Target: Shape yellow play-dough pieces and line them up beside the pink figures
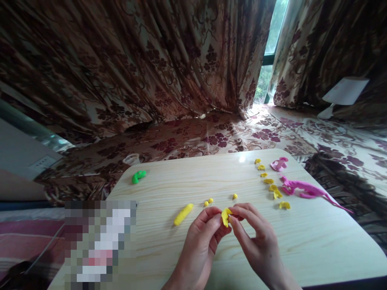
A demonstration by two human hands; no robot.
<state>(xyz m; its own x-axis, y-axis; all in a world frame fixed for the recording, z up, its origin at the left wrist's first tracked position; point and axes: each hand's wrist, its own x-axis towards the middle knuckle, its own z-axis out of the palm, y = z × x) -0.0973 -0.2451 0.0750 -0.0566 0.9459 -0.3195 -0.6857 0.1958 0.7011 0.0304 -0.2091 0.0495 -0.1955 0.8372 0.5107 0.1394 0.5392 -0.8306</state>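
The left hand (205, 231) pinches a yellow modelling-clay petal (225, 217) between thumb and fingers, while the right hand (256, 233) grips its other edge with bent fingertips. The petal, held up over the near middle of the table, is thin, soft-looking and matte, curved like a small cup with an uneven rim. Just beyond the hands lie a single yellow ball (235, 196) and a pair of yellow balls (209, 201); left of them rests a smooth, thick yellow roll (183, 214). To the right, curled yellow scraps (268, 181) form a loose line beside a long, tapering pink strip (305, 188) and a rounded pink lump (278, 164). A bent, glossy green piece (138, 176) sits near the far left corner of the pale wood-grain table (169, 181). Behind hang floral-patterned fabric curtains (181, 48).
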